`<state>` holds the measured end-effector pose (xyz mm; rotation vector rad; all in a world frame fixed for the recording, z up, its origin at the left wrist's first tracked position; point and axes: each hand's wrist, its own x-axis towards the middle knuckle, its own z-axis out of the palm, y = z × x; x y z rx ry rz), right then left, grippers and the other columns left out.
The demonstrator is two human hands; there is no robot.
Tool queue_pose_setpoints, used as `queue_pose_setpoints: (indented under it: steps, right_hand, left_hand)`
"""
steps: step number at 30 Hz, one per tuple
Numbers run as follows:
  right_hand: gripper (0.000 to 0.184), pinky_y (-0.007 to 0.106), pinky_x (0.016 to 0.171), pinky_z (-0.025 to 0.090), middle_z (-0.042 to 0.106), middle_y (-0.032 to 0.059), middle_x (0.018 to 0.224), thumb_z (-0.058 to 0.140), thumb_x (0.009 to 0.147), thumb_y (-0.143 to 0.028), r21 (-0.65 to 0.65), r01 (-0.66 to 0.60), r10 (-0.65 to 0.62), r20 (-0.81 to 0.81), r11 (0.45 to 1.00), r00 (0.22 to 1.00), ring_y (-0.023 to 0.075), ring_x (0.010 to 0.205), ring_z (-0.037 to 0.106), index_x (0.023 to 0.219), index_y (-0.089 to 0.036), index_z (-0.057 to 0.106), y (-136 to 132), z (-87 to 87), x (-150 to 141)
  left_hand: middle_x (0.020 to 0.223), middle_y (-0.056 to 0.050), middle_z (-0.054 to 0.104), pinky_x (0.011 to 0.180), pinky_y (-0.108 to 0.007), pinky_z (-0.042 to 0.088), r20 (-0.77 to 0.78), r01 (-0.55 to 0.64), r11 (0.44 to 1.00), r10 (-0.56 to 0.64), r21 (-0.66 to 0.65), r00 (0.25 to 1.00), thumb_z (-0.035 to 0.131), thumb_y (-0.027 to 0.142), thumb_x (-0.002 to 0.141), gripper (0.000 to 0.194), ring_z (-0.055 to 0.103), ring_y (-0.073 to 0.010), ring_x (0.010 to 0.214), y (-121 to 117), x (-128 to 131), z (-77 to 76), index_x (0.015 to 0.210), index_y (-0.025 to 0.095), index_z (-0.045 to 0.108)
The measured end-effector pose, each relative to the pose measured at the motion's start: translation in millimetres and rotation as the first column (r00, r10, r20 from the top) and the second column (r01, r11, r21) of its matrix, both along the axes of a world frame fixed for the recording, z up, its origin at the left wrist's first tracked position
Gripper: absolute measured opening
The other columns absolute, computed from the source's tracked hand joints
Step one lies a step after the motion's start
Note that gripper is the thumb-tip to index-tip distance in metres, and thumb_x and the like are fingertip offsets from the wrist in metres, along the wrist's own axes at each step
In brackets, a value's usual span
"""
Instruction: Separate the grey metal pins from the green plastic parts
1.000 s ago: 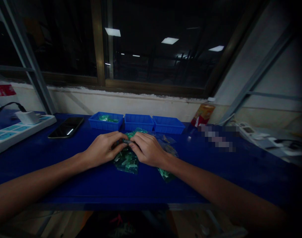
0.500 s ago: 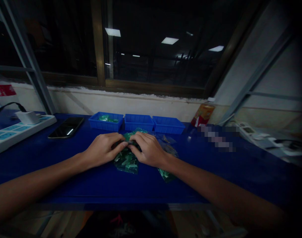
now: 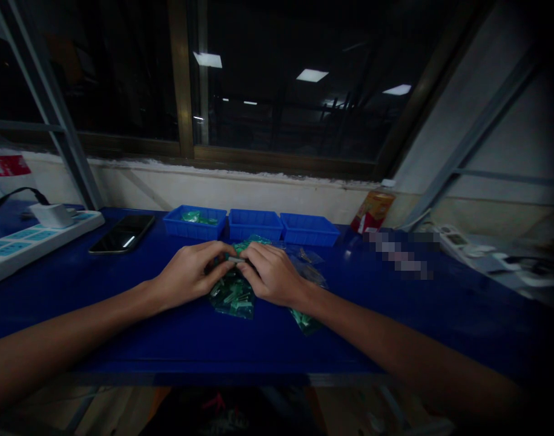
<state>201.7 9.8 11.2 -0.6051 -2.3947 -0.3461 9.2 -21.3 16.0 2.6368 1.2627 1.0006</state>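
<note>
Over the middle of the blue table, my left hand [image 3: 188, 271] and my right hand [image 3: 274, 274] meet with pinched fingertips. Between them is a small pale rod-like piece [image 3: 235, 259], gripped from both ends; its exact kind is too small to make out. Just below the fingers lies a clear plastic bag [image 3: 234, 300] of green plastic pieces, with thin metallic screw-like bits among them. More green pieces [image 3: 252, 242] show behind the hands. Partly under my right wrist sits another bag [image 3: 305, 321] of green pieces, and a clear bag [image 3: 310, 257] with small metal parts lies beyond it.
Three blue bins stand along the back: the left bin [image 3: 195, 229] holds green bags, beside a middle bin [image 3: 255, 232] and a right bin [image 3: 309, 237]. A phone [image 3: 122, 234] and a power strip [image 3: 45, 239] lie left. A bottle [image 3: 373, 210] stands back right.
The pale piece between my fingertips now shows more clearly, where a darker bit was visible before. My left fingers have shifted slightly; the bags and bins stay where they were.
</note>
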Motion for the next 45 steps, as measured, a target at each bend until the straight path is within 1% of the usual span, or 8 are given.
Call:
queue_pose_setpoints:
  steps: [4, 9, 15, 20, 31, 37, 41, 45]
  right_hand:
    - [0.017, 0.027, 0.065, 0.040, 0.056, 0.0037, 0.078, 0.044, 0.084, -0.031, -0.049, -0.029, 0.028, -0.027, 0.998, 0.999, 0.0147, 0.072, 0.051, 0.091, -0.016, 0.048, 0, -0.4, 0]
    - [0.013, 0.027, 0.064, 0.039, 0.056, 0.0036, 0.076, 0.044, 0.084, -0.028, -0.017, -0.042, 0.041, -0.005, 0.999, 0.999, 0.0143, 0.071, 0.051, 0.088, -0.016, 0.049, 0, -0.2, 1]
    - [0.017, 0.027, 0.064, 0.039, 0.055, 0.0045, 0.075, 0.038, 0.087, -0.026, -0.003, -0.011, 0.011, 0.002, 1.000, 1.000, 0.0145, 0.069, 0.050, 0.085, -0.014, 0.050, 1, -0.2, 0]
    - [0.022, 0.027, 0.062, 0.039, 0.054, 0.0044, 0.072, 0.034, 0.088, -0.026, 0.000, 0.000, 0.000, 0.014, 1.000, 1.000, 0.0145, 0.067, 0.049, 0.081, -0.014, 0.051, 1, 0.2, 1]
    - [0.017, 0.029, 0.066, 0.040, 0.058, 0.0051, 0.078, 0.040, 0.086, -0.027, -0.008, -0.017, 0.017, -0.003, 1.000, 1.000, 0.0157, 0.073, 0.052, 0.090, -0.016, 0.052, 1, 3.1, 3]
    - [0.017, 0.028, 0.068, 0.040, 0.057, 0.0046, 0.079, 0.044, 0.084, -0.027, -0.030, 0.168, -0.170, -0.136, 0.985, 0.976, 0.0153, 0.072, 0.053, 0.093, -0.015, 0.052, 34, 13.6, 25]
    - [0.015, 0.029, 0.068, 0.039, 0.058, 0.0042, 0.075, 0.048, 0.082, -0.026, 0.003, 0.350, -0.346, -0.149, 0.937, 0.926, 0.0179, 0.073, 0.052, 0.088, -0.015, 0.056, 67, 12.7, 49]
    - [0.013, 0.030, 0.070, 0.038, 0.060, 0.0050, 0.073, 0.049, 0.080, -0.025, 0.018, 0.444, -0.438, -0.128, 0.896, 0.890, 0.0200, 0.075, 0.051, 0.084, -0.015, 0.059, 86, 7.4, 64]
  left_hand:
    - [0.075, -0.001, 0.060, 0.056, -0.022, 0.041, -0.022, -0.011, 1.000, 0.011, -0.025, 1.000, 0.041, 0.032, 0.088, 0.022, 0.054, -0.0106, 0.061, -1, 0, 2.3, 0.093, 0.016, 0.054]
    - [0.071, -0.001, 0.060, 0.057, -0.023, 0.041, -0.045, -0.013, 0.999, 0.012, -0.035, 0.999, 0.039, 0.032, 0.088, 0.022, 0.054, -0.0112, 0.061, -1, 0, 2.3, 0.088, 0.016, 0.054]
    - [0.072, 0.001, 0.058, 0.052, -0.020, 0.041, 0.006, 0.018, 0.998, -0.018, -0.054, 1.000, 0.048, 0.029, 0.084, 0.027, 0.053, -0.0088, 0.055, 1, -1, -3.2, 0.108, 0.018, 0.046]
    - [0.073, 0.000, 0.059, 0.054, -0.021, 0.042, 0.000, 0.011, 1.000, -0.011, -0.013, 1.000, 0.046, 0.029, 0.084, 0.019, 0.052, -0.0092, 0.057, 1, -1, -3.2, 0.099, 0.017, 0.051]
    - [0.072, -0.001, 0.061, 0.057, -0.023, 0.041, -0.055, 0.001, 1.000, -0.002, -0.021, 0.998, 0.039, 0.032, 0.088, 0.023, 0.056, -0.0119, 0.063, 1, 0, 1.9, 0.090, 0.015, 0.055]
    - [0.080, -0.001, 0.062, 0.059, -0.025, 0.042, -0.086, -0.031, 0.997, 0.025, -0.072, 0.996, 0.041, 0.031, 0.087, 0.021, 0.056, -0.0118, 0.063, 2, -1, 0.7, 0.098, 0.017, 0.053]
    - [0.083, -0.001, 0.060, 0.061, -0.026, 0.043, -0.111, -0.029, 0.997, 0.020, -0.077, 0.994, 0.042, 0.030, 0.086, 0.020, 0.055, -0.0121, 0.065, 2, -1, 0.7, 0.098, 0.018, 0.053]
    - [0.082, -0.002, 0.058, 0.062, -0.026, 0.043, -0.137, -0.001, 0.998, -0.007, -0.055, 0.991, 0.042, 0.029, 0.086, 0.019, 0.054, -0.0130, 0.069, 2, -2, 0.2, 0.097, 0.018, 0.053]
